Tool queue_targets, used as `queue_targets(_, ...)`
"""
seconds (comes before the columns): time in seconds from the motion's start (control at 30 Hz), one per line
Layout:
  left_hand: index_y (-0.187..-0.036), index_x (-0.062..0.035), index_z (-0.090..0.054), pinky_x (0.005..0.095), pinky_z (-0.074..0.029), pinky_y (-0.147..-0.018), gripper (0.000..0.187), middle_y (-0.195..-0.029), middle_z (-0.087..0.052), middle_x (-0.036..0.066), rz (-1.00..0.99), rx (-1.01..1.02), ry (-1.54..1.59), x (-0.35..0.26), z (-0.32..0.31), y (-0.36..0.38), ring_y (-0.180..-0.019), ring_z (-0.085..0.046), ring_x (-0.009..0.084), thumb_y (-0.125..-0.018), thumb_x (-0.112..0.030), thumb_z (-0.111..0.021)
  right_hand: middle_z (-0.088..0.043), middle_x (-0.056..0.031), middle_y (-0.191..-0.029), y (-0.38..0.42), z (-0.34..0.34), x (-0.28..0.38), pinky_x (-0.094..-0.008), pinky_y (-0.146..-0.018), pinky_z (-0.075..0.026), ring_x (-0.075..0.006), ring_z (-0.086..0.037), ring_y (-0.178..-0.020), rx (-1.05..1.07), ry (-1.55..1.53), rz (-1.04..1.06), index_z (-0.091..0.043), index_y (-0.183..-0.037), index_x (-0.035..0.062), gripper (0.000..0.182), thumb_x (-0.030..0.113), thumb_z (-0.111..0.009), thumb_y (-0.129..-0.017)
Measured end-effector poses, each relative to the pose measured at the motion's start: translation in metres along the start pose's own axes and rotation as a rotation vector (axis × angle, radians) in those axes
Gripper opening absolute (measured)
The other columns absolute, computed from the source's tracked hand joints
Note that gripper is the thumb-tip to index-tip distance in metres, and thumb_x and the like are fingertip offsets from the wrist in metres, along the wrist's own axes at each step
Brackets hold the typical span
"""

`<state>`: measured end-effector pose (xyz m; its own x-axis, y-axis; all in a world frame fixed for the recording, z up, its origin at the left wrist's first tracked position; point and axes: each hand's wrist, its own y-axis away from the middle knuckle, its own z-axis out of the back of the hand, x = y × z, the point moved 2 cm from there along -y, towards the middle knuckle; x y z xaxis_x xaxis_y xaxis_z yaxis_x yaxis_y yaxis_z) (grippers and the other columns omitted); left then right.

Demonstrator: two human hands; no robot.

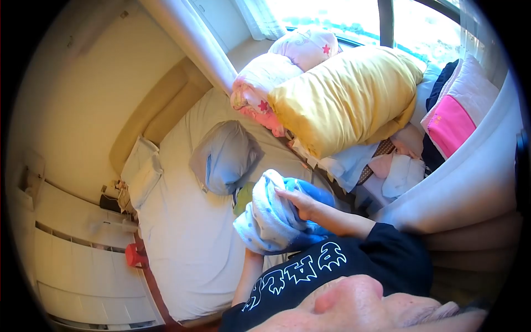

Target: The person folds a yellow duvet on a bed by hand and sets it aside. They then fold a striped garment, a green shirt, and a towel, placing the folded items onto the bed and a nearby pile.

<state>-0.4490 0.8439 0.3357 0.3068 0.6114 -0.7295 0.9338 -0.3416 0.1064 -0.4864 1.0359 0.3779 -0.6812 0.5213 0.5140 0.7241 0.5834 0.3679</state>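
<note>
A bundled blue blanket (268,213), pale with blue dots on one side and brighter blue on the other, is held up in front of my chest. My right hand (298,202) grips its folds from the right, fingers wrapped over the fabric. My left forearm (250,272) goes up under the bundle from the lower left. The fingers on that side are hidden by the blanket. Just behind the bundle, a bit of green cloth (241,198) shows. Beyond that, a grey pillow-like bundle (227,157) lies on the white-sheeted bed (185,243).
A folded yellow quilt (345,97) and pink-and-white bedding (265,77) are piled by the window (343,19). More clothes (401,174) and pink folded bedding (453,124) lie on the right, beside a pale curtain (459,171). A red object (134,255) stands at the bed's left edge.
</note>
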Motion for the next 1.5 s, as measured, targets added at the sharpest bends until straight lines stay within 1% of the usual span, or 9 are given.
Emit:
queue_targets(0.57, -0.141, -0.0177, -0.029, 0.0499, -0.033, -0.105, 0.065, -0.142, -0.038, 0.008, 0.022, 0.011, -0.074, -0.029, 0.074, 0.062, -0.128, -0.038, 0.0280, -0.088, -0.045, -0.054, -0.056, -0.0085, -0.118, -0.027, -0.048, -0.027, -0.0401, -0.093, -0.043, -0.0233, -0.053, -0.107, 0.079, 0.042, 0.257, -0.049, -0.125, 0.0123, 0.051, 0.035, -0.067, -0.083)
queue_targets(0.67, -0.139, -0.0171, -0.033, 0.0522, -0.035, -0.102, 0.060, -0.138, -0.042, 0.009, -0.210, 0.030, -0.639, -0.062, 0.056, 0.071, -0.125, -0.043, 0.0289, -0.089, -0.044, -0.053, -0.055, -0.0105, -0.121, -0.027, -0.070, -0.035, -0.0410, -0.094, -0.043, -0.0253, -0.054, -0.108, -0.033, 0.093, 0.253, -0.047, -0.128, 0.0117, 0.056, 0.039, -0.066, -0.083)
queue_targets(0.87, -0.134, -0.0071, -0.037, 0.0471, -0.040, -0.100, 0.050, -0.132, -0.046, 0.012, -0.245, 0.112, 0.448, -0.078, 0.102, 0.068, -0.120, -0.047, 0.0266, -0.093, -0.035, -0.048, -0.053, -0.0136, -0.124, -0.047, -0.081, -0.048, -0.0426, -0.097, -0.038, -0.0290, -0.050, -0.110, 0.016, 0.209, 0.144, -0.044, -0.132, 0.0102, 0.070, 0.049, -0.067, -0.078)
queue_targets(1.0, -0.135, -0.0086, -0.035, 0.0501, -0.037, -0.101, 0.059, -0.135, -0.043, 0.013, -0.266, -0.069, 0.461, -0.066, 0.131, 0.073, -0.121, -0.045, 0.0292, -0.093, -0.050, -0.039, -0.053, -0.0157, -0.122, -0.054, -0.096, -0.057, -0.0413, -0.097, -0.037, -0.0296, -0.050, -0.108, 0.026, 0.226, 0.102, -0.045, -0.131, 0.0086, 0.078, 0.055, -0.069, -0.073)
queue_targets(1.07, -0.137, -0.0084, -0.033, 0.0499, -0.036, -0.102, 0.075, -0.137, -0.041, 0.013, -0.450, -0.205, -0.118, -0.059, 0.119, 0.090, -0.123, -0.043, 0.0300, -0.086, -0.063, -0.042, -0.052, -0.0142, -0.126, -0.062, -0.093, -0.059, -0.0434, -0.098, -0.038, -0.0299, -0.050, -0.113, 0.031, 0.148, 0.055, -0.041, -0.134, 0.0097, 0.068, 0.045, -0.066, -0.081)
queue_targets(1.13, -0.139, -0.0071, -0.028, 0.0470, -0.035, -0.103, 0.088, -0.137, -0.041, 0.012, -0.369, -0.110, 0.456, -0.047, 0.123, 0.102, -0.123, -0.044, 0.0296, -0.079, -0.065, -0.054, -0.053, -0.0133, -0.124, -0.064, -0.100, -0.054, -0.0420, -0.097, -0.040, -0.0281, -0.053, -0.110, 0.107, 0.158, 0.107, -0.044, -0.132, 0.0091, 0.065, 0.044, -0.065, -0.082)
queue_targets(1.2, -0.140, -0.0060, -0.028, 0.0437, -0.034, -0.104, 0.084, -0.136, -0.042, 0.013, -0.351, -0.083, 0.491, -0.035, 0.140, 0.111, -0.122, -0.045, 0.0290, -0.080, -0.055, -0.061, -0.055, -0.0127, -0.122, -0.071, -0.101, -0.050, -0.0408, -0.096, -0.041, -0.0265, -0.055, -0.108, 0.194, 0.114, 0.091, -0.046, -0.129, 0.0083, 0.061, 0.042, -0.066, -0.082)
queue_targets(1.3, -0.134, -0.0027, -0.038, 0.0356, -0.041, -0.095, 0.053, -0.127, -0.051, 0.011, -0.175, -0.207, -0.339, -0.008, 0.169, 0.097, -0.115, -0.049, 0.0234, -0.090, -0.025, -0.057, -0.054, -0.0132, -0.122, -0.068, -0.101, -0.040, -0.0403, -0.096, -0.041, -0.0263, -0.054, -0.109, 0.221, 0.162, 0.030, -0.045, -0.130, 0.0069, 0.062, 0.039, -0.067, -0.082)
queue_targets(1.5, -0.131, -0.0025, -0.042, 0.0377, -0.039, -0.098, 0.044, -0.129, -0.049, 0.011, -0.343, -0.381, 0.078, -0.045, 0.125, 0.068, -0.118, -0.048, 0.0248, -0.095, -0.027, -0.048, -0.058, -0.0142, -0.116, -0.053, -0.090, -0.001, -0.0404, -0.090, -0.047, -0.0265, -0.058, -0.102, 0.223, 0.267, 0.068, -0.047, -0.125, 0.0053, 0.058, 0.037, -0.068, -0.081)
